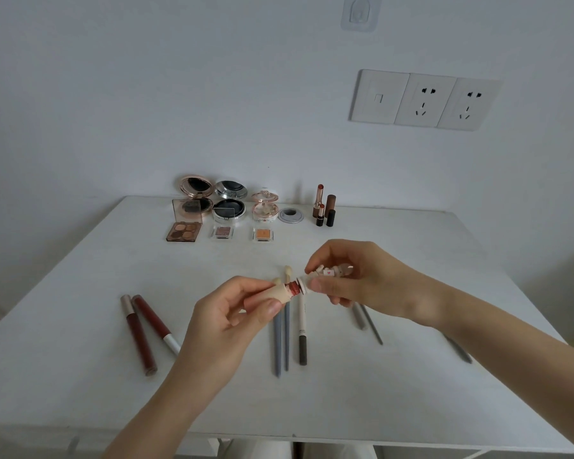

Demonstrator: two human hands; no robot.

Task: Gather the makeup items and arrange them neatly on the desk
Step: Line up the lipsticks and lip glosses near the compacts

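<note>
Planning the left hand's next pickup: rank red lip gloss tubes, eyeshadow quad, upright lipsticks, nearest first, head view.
1. Red lip gloss tubes, left of the left hand.
2. Eyeshadow quad, back left.
3. Upright lipsticks, back right.

Beige tube (pixel 284 292): base hidden, the left hand (pixel 232 313) wraps it. Decorated cap (pixel 328 271), just right of the tube, sits mostly under the right hand (pixel 355 279); I can't make out its shape. Behind the tube, the grey applicators (pixel 277 346) and white pencil (pixel 301 329) are partly covered, and the pencil's print is too small to read. Far right of the tube, a grey pen (pixel 459 351) is half behind the right forearm (pixel 478 329).
</note>
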